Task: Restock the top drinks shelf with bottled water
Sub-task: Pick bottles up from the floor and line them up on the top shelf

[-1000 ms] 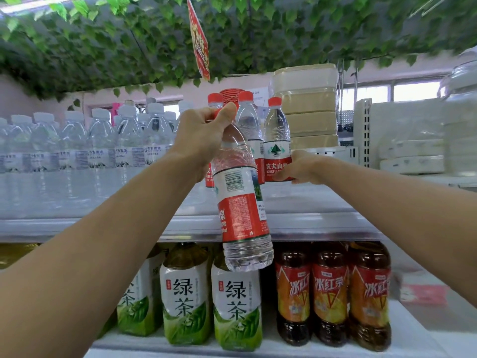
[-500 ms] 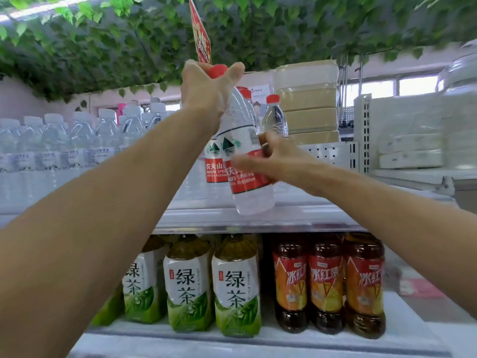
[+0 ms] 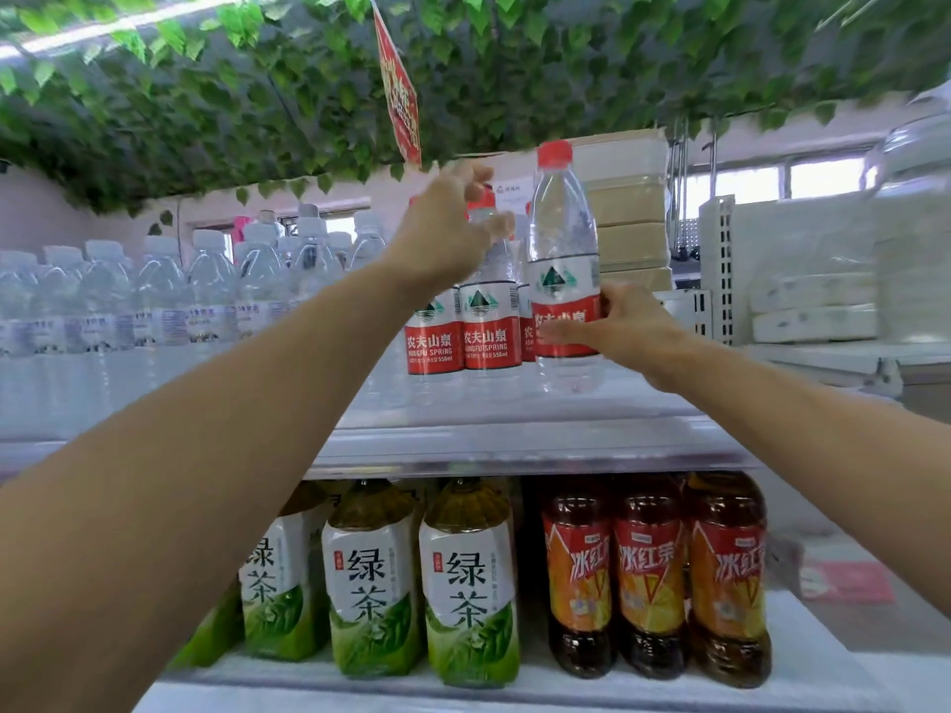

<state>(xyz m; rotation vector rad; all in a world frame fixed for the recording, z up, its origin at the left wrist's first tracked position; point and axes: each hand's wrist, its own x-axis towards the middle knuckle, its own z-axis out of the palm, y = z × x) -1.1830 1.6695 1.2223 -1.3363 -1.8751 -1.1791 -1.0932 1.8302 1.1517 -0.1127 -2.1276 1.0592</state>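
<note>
red-capped, red-labelled water bottle (image 3: 563,249) stands upright at the right end of the top shelf (image 3: 514,440), just right of the row of matching red-label bottles (image 3: 485,331) standing there. its base is down at the shelf surface; i cannot tell whether it bears on the shelf or hangs just above it.

my right fingers (image 3: 566,332) are curled round the water bottle at its label, thumb on the right side, the others across the front: a closed grip on it. my left fingers (image 3: 476,173) are loosely spread and hold nothing. they are up at cap height in front of the matching bottles, left of the water bottle's neck and apart from it. that hand is blurred, so contact with the caps behind it cannot be confirmed.

further left on the same shelf: a dense block of white-capped water bottles (image 3: 206,290). behind the water bottle: a stack of beige containers (image 3: 630,223). on the lower shelf (image 3: 823,676): green tea bottles (image 3: 468,584) at left, dark iced tea bottles (image 3: 649,573) with orange-red labels at right, all upright. overhead: green leaf trim (image 3: 566,69) and a red hanging sign (image 3: 399,95).
</note>
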